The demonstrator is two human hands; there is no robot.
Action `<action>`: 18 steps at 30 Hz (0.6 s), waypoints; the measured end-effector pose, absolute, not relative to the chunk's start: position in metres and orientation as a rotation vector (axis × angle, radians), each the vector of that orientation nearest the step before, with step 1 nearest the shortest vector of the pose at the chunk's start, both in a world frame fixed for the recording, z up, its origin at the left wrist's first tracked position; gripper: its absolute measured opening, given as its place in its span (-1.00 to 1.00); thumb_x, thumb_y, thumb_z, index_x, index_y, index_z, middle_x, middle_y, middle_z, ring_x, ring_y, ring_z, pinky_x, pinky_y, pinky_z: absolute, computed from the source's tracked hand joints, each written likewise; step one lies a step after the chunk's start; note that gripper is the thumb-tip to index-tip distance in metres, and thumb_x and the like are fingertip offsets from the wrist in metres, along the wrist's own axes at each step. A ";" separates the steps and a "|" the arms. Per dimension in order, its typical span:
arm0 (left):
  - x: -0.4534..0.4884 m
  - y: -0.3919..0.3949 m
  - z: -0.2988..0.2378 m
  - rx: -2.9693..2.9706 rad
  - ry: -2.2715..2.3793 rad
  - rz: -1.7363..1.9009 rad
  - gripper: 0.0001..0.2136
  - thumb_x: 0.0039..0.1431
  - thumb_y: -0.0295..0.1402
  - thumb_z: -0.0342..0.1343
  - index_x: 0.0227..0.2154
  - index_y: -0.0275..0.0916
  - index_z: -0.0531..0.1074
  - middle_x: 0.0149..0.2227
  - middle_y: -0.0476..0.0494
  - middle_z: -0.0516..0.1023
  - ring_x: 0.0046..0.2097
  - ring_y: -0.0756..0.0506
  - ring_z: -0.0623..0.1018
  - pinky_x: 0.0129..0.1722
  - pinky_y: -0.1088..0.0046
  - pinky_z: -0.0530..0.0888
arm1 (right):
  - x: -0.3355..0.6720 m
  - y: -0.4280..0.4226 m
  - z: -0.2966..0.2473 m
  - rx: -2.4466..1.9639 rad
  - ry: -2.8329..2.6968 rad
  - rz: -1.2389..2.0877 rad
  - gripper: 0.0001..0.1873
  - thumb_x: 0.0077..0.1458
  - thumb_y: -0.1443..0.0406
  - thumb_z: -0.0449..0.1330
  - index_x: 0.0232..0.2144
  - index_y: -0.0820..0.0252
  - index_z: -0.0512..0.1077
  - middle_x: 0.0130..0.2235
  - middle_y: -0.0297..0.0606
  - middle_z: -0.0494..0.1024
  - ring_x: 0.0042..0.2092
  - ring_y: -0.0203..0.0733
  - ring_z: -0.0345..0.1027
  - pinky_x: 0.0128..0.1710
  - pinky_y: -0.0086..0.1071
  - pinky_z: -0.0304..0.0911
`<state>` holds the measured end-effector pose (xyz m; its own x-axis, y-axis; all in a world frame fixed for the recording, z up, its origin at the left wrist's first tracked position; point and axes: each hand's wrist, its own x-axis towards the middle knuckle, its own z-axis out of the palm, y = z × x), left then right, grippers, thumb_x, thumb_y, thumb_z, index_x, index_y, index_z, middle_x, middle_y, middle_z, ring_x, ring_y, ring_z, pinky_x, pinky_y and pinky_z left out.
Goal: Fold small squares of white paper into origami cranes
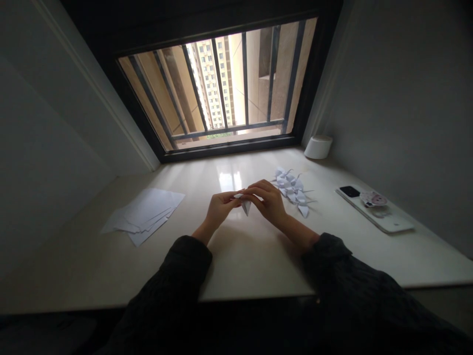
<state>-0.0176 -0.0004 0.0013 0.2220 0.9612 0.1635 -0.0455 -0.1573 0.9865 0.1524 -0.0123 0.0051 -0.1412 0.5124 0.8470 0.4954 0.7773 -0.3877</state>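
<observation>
Both my hands meet over the middle of a pale tabletop (236, 256) and pinch a small folded piece of white paper (246, 207) between them. My left hand (219, 208) grips its left side with fingers closed. My right hand (268, 199) curls over the top and right side of the paper, whose point hangs down below my fingers. A pile of several finished folded white paper figures (293, 190) lies just right of my right hand. Dark sleeves cover both forearms.
A loose stack of white paper sheets (144, 214) lies at the left. A white phone (373, 208) with a round sticker lies at the right. A small white round container (318, 147) stands in the far right corner under a barred window (221, 88).
</observation>
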 end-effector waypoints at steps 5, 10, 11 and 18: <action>-0.019 0.002 0.002 1.391 0.890 1.219 -0.68 -0.15 -0.32 0.33 -0.24 -0.23 0.58 -0.16 -0.18 0.61 -0.20 -0.13 0.58 -0.13 0.27 0.50 | 0.153 -0.009 0.004 -0.837 -1.767 0.136 -0.86 0.11 0.24 0.21 -0.28 0.02 0.56 -0.30 -0.24 0.56 -0.24 -0.18 0.38 -0.21 -0.26 0.32; -0.021 0.005 -0.001 1.321 0.885 1.254 -0.62 -0.13 -0.33 0.32 -0.16 -0.23 0.55 -0.15 -0.19 0.60 -0.20 -0.14 0.58 -0.16 0.31 0.49 | 0.151 -0.001 -0.003 -0.843 -1.633 0.643 -0.75 -0.01 0.14 0.29 -0.24 0.03 0.56 -0.21 -0.21 0.53 -0.23 -0.19 0.42 -0.29 -0.31 0.37; -0.022 0.005 -0.002 1.312 0.889 1.253 -0.61 -0.13 -0.33 0.32 -0.15 -0.23 0.55 -0.16 -0.20 0.61 -0.22 -0.13 0.58 -0.19 0.32 0.50 | 0.150 0.000 -0.005 -0.848 -1.575 0.760 -0.72 -0.04 0.12 0.30 -0.25 0.04 0.56 -0.18 -0.20 0.53 -0.24 -0.19 0.43 -0.29 -0.31 0.38; -0.024 0.008 -0.008 1.215 0.840 1.195 -0.50 -0.11 -0.36 0.30 -0.01 -0.21 0.46 -0.17 -0.17 0.58 -0.21 -0.09 0.56 -0.11 0.27 0.47 | 0.147 0.002 -0.011 -0.842 -1.352 1.110 -0.64 -0.14 0.12 0.34 -0.25 0.12 0.57 -0.32 -0.23 0.62 -0.30 -0.15 0.48 -0.19 -0.20 0.40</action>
<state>-0.0238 0.0076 -0.0076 0.2181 0.9692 0.1142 -0.2209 -0.0649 0.9731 0.1472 0.0024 -0.0106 -0.1057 0.9444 0.3113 -0.1210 0.2986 -0.9467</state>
